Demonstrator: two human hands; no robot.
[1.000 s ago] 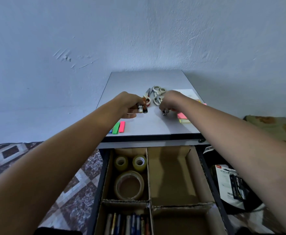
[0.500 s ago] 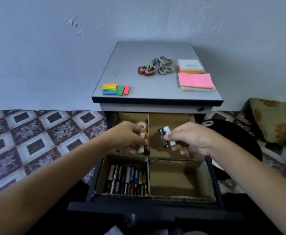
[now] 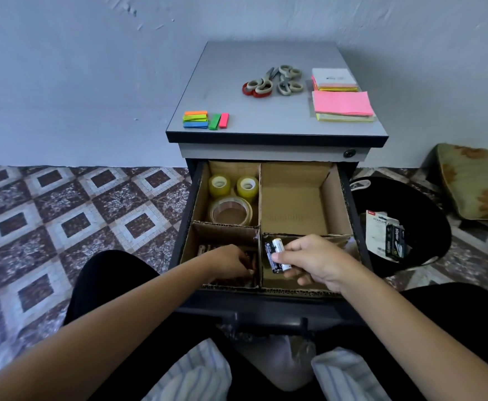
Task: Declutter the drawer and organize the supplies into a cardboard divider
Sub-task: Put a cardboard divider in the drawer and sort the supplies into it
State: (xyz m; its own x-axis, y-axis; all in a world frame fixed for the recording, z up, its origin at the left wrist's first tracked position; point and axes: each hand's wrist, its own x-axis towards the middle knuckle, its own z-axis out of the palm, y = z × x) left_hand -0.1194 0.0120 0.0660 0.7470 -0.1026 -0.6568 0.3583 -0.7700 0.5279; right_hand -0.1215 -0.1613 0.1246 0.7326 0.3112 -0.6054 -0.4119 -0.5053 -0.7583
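The drawer holds a cardboard divider (image 3: 260,204) with four compartments. My left hand (image 3: 228,263) reaches down into the front-left compartment among small cylindrical items (image 3: 203,250); its fingertips are hidden. My right hand (image 3: 315,261) pinches two batteries (image 3: 276,254), one black and one white, just above the front-right compartment. Three tape rolls (image 3: 231,211) sit in the back-left compartment. The back-right compartment (image 3: 292,198) shows only bare cardboard.
On the cabinet top (image 3: 237,53) lie scissors (image 3: 274,81), sticky note pads (image 3: 342,102) and coloured index tabs (image 3: 205,120). A black bin (image 3: 427,204) with staple packaging (image 3: 387,235) stands right of the drawer, a cushion (image 3: 477,180) beyond it. My knees are under the drawer front.
Both hands came down from the cabinet top carrying batteries. The left hand has dropped into the front-left compartment, and the right hand has moved over the front-right one.
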